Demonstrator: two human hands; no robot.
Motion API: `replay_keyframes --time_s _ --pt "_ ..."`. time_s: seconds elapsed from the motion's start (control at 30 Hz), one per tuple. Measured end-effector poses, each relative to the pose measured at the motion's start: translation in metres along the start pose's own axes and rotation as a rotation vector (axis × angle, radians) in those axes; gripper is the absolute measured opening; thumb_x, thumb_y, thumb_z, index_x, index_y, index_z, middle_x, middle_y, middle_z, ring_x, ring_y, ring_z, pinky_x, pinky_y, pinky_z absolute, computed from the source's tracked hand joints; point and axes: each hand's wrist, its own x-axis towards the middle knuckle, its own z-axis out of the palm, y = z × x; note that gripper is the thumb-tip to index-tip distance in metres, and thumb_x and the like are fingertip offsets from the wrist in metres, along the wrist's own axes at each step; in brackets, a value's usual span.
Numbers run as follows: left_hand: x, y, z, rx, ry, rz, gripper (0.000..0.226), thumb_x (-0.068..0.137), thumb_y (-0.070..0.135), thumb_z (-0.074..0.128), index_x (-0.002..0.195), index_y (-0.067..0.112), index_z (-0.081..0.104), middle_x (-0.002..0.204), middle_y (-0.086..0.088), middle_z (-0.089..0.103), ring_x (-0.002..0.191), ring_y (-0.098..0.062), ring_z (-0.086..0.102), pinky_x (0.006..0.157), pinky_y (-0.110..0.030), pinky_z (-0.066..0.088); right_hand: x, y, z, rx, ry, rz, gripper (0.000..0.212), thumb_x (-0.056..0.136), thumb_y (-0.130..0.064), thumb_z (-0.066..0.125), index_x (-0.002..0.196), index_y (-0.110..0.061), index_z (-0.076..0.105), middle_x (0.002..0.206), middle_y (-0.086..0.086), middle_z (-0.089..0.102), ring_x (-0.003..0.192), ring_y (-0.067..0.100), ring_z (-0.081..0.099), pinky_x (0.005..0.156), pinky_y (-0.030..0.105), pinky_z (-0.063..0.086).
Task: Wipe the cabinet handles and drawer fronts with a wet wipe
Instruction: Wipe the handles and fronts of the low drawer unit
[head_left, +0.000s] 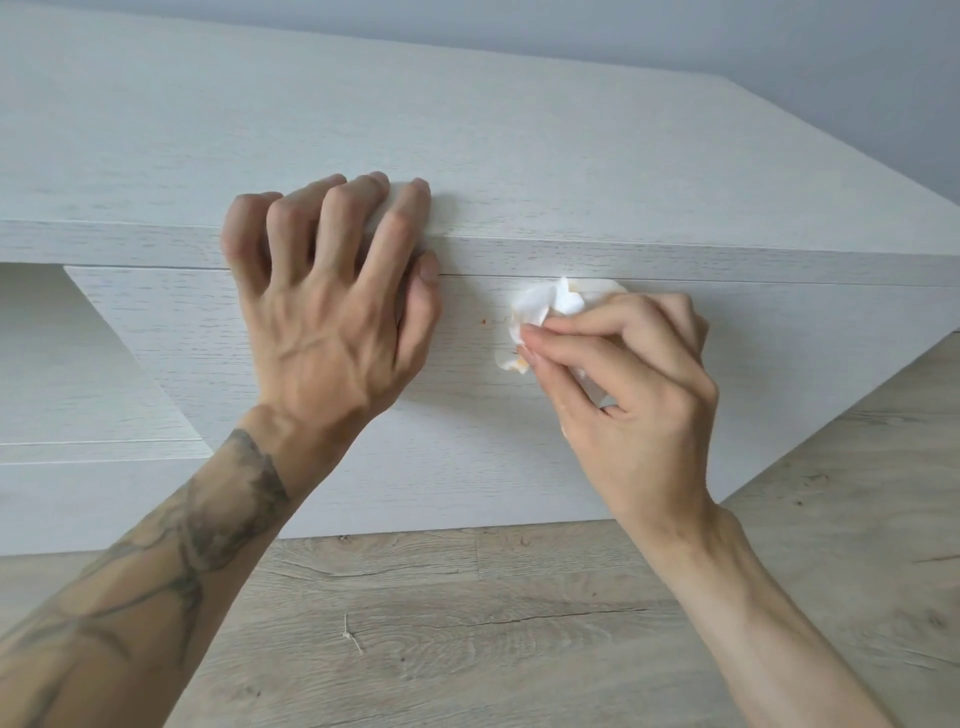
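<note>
A low white wood-grain cabinet fills the view, its drawer front (291, 467) facing me under a flat top (467, 130). My right hand (628, 395) pinches a crumpled white wet wipe (545, 306) with orange smears and presses it against the upper part of the drawer front. A small orange stain (483, 322) sits on the drawer front just left of the wipe. My left hand (332, 296) is spread over the cabinet's front top edge, fingertips on the top and thumb by the gap above the drawer. No handle shows.
An open recess (62, 353) lies left of the drawer. Pale wood-plank floor (467, 623) runs below and to the right of the cabinet. A grey wall (727, 36) stands behind it.
</note>
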Motion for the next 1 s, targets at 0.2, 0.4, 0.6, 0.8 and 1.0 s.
replay_keyframes --time_s 0.2,0.4,0.6,0.8,1.0 --pt "0.0 0.0 -0.001 0.003 -0.002 -0.007 0.04 0.112 0.035 0.04 0.139 0.016 0.064 0.13 -0.009 0.066 0.121 -0.03 0.049 0.109 -0.047 0.024 -0.011 -0.004 -0.005 -0.051 0.059 0.067 0.003 0.095 -0.011 0.082 0.096 -0.01 0.085 0.095 0.002 0.075 0.091 0.025 0.062 0.081 0.052 0.052" --pt "0.0 -0.001 0.0 0.002 0.002 0.002 0.039 0.112 0.035 0.041 0.138 0.017 0.063 0.129 -0.008 0.065 0.119 -0.03 0.048 0.108 -0.047 0.025 -0.002 -0.005 0.003 -0.058 0.025 -0.013 0.004 0.096 -0.009 0.081 0.095 -0.011 0.085 0.093 0.003 0.076 0.088 0.03 0.066 0.082 0.051 0.052" --pt "0.001 -0.001 0.0 0.009 0.009 0.01 0.039 0.112 0.036 0.041 0.138 0.017 0.063 0.129 -0.008 0.066 0.118 -0.03 0.05 0.108 -0.047 0.026 -0.004 -0.01 0.009 -0.076 0.051 0.022 0.004 0.095 -0.008 0.082 0.094 -0.011 0.085 0.092 0.004 0.075 0.088 0.031 0.065 0.082 0.051 0.051" --pt "0.0 -0.002 0.001 0.007 0.002 0.006 0.04 0.112 0.037 0.04 0.138 0.017 0.062 0.129 -0.008 0.065 0.12 -0.03 0.05 0.109 -0.047 0.025 -0.013 -0.006 -0.006 -0.099 0.04 0.005 0.006 0.096 -0.004 0.08 0.099 -0.006 0.084 0.096 0.006 0.076 0.087 0.026 0.069 0.083 0.049 0.053" --pt "0.001 -0.001 0.0 0.001 -0.002 0.015 0.039 0.112 0.036 0.04 0.137 0.016 0.063 0.13 -0.008 0.065 0.122 -0.028 0.048 0.109 -0.046 0.025 -0.018 -0.009 -0.031 0.213 0.143 0.372 0.023 0.101 0.0 0.071 0.115 -0.018 0.071 0.107 0.012 0.068 0.098 0.021 0.069 0.091 0.035 0.057"
